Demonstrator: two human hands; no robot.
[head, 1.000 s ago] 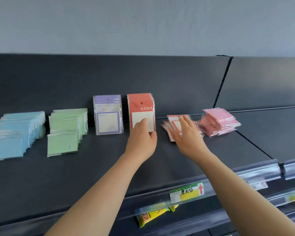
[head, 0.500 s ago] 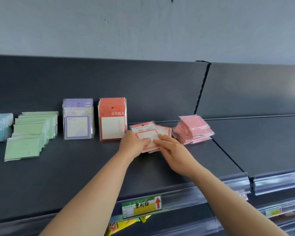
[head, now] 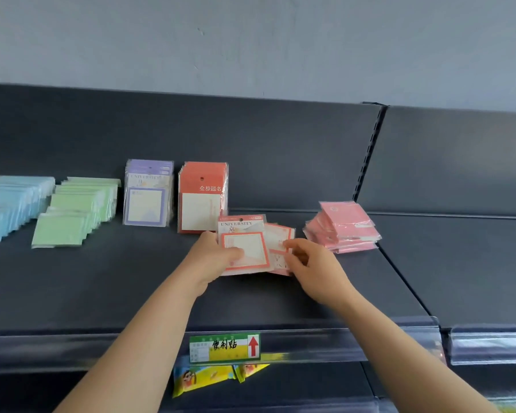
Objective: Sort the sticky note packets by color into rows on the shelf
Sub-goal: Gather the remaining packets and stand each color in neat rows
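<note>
Six groups of packets sit on the dark shelf (head: pixel 102 287). Farthest left, the blue packets (head: pixel 11 205) lie overlapped in a row running back toward the rear panel, cut off by the frame edge. Just beside them the green packets (head: pixel 72 214) lie in a similar overlapping row. Next, the purple packets (head: pixel 148 193) stand upright against the back panel, and the red packets (head: pixel 202 198) stand upright right beside them. In front of the red ones, the left hand (head: pixel 213 257) grips a pink-bordered packet (head: pixel 243 244) marked UNIVERSITY, thumb pressed on its face and fingers behind, holding it tilted up off the shelf. More packets of that kind (head: pixel 280 239) lie loosely under and behind it. The right hand (head: pixel 313 268) has its thumb and fingertips pinched on the edge of one of those loose packets, the other fingers curled. Near them to the right, a stack of pink packets (head: pixel 344 228) lies flat and skewed, close to the shelf's seam. On the front rail below the hands sits a green and yellow label (head: pixel 224 347) with a red arrow.
</note>
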